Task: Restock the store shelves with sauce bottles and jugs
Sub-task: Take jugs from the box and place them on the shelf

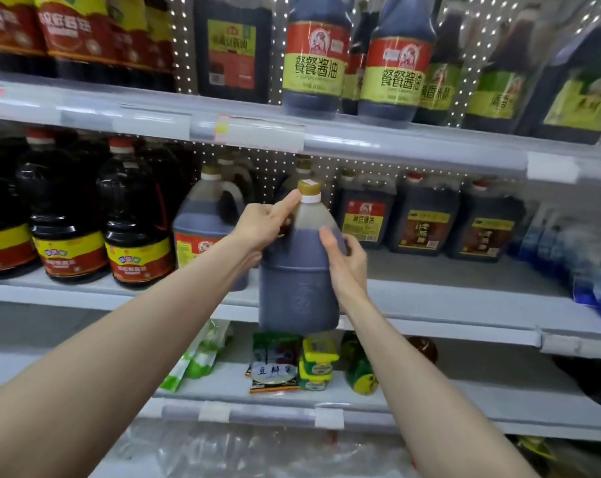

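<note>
I hold a large jug of dark sauce [297,291] with a gold cap in front of the middle shelf [430,298], its plain back side toward me. My left hand [266,225] grips its handle at the upper left, the thumb reaching up to the neck. My right hand [345,260] curls round the jug's right shoulder. The jug hangs in the air in front of the shelf's front edge, its base lower than the shelf. A matching jug [206,229] stands on the shelf just left of it.
Red-capped dark bottles [133,222] fill the middle shelf's left; square dark jugs [426,219] stand at the back right, with bare shelf in front. The upper shelf [257,129] carries tall sauce bottles [314,56]. Packets and small jars [292,363] lie on the lower shelf.
</note>
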`<action>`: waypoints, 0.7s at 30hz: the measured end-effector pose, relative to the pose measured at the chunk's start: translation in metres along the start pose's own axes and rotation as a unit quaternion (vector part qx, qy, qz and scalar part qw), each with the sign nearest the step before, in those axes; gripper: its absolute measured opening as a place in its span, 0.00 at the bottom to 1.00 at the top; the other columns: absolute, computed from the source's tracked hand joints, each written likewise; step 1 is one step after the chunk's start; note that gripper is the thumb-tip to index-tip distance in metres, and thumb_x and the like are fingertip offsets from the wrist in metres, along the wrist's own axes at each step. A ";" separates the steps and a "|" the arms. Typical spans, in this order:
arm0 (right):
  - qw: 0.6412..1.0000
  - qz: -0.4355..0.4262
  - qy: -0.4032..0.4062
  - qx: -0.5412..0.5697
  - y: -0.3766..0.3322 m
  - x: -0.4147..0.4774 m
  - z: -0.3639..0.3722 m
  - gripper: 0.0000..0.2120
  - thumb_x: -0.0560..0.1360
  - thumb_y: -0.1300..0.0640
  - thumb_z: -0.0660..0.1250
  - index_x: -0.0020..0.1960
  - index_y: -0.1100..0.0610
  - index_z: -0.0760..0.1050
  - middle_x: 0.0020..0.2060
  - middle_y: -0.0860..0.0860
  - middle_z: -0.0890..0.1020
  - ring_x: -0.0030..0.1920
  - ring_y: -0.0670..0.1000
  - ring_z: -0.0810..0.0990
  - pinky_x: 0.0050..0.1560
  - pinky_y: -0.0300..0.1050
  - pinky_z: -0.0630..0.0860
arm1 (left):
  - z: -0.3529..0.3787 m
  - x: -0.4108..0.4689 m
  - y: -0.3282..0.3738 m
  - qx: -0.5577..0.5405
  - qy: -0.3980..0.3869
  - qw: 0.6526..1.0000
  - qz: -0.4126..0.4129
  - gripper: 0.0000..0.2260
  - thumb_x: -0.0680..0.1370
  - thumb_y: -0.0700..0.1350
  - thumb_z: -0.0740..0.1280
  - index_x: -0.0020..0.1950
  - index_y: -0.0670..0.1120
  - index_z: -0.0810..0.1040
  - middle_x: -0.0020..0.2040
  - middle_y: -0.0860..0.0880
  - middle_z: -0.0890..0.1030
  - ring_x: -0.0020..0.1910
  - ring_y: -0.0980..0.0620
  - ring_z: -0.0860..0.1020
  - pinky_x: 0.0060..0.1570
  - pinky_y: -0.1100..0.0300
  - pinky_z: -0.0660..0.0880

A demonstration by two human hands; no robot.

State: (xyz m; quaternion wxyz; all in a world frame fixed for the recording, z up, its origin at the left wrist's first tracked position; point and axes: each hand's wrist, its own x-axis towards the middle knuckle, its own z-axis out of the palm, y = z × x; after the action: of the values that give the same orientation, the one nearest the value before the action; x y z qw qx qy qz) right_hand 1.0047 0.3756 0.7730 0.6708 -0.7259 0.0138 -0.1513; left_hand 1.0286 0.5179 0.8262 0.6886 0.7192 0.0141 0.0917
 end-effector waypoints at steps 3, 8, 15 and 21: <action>1.000 -0.009 -0.001 0.002 0.008 0.023 0.004 0.23 0.63 0.31 0.69 0.47 0.46 0.74 0.48 0.46 0.81 0.49 0.47 0.80 0.47 0.43 0.76 | 0.009 0.017 -0.004 -0.006 0.014 1.000 0.013 0.27 0.74 0.59 0.69 0.47 0.32 0.81 0.39 0.44 0.78 0.39 0.51 0.74 0.42 0.59 0.73; 1.000 -0.030 -0.005 0.003 0.024 0.054 0.011 0.27 0.61 0.30 0.68 0.51 0.48 0.76 0.50 0.46 0.81 0.51 0.47 0.79 0.53 0.45 0.75 | 0.015 0.046 -0.018 0.037 0.045 0.997 0.050 0.22 0.74 0.60 0.68 0.32 0.44 0.69 0.32 0.46 0.67 0.32 0.52 0.65 0.30 0.59 0.61; 1.000 -0.011 0.004 0.021 0.040 0.077 0.017 0.25 0.72 0.41 0.70 0.62 0.54 0.74 0.56 0.50 0.79 0.57 0.51 0.77 0.56 0.44 0.71 | 0.019 0.068 -0.033 0.017 0.049 0.997 0.049 0.19 0.75 0.57 0.69 0.33 0.43 0.76 0.34 0.46 0.76 0.34 0.52 0.72 0.31 0.61 0.68; 1.000 0.007 0.015 0.023 0.046 0.089 0.024 0.28 0.70 0.38 0.70 0.62 0.55 0.75 0.56 0.51 0.81 0.57 0.52 0.78 0.61 0.49 0.73 | 0.021 0.080 -0.038 -0.012 0.048 0.998 0.038 0.21 0.72 0.60 0.71 0.41 0.40 0.80 0.37 0.45 0.79 0.37 0.50 0.75 0.38 0.58 0.72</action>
State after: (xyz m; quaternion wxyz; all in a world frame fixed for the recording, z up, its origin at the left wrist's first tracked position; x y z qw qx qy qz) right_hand 1.1037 0.3746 0.7442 0.6881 -0.7077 0.0253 -0.1580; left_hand 1.1144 0.5109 0.7966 0.6919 0.7055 0.0183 0.1523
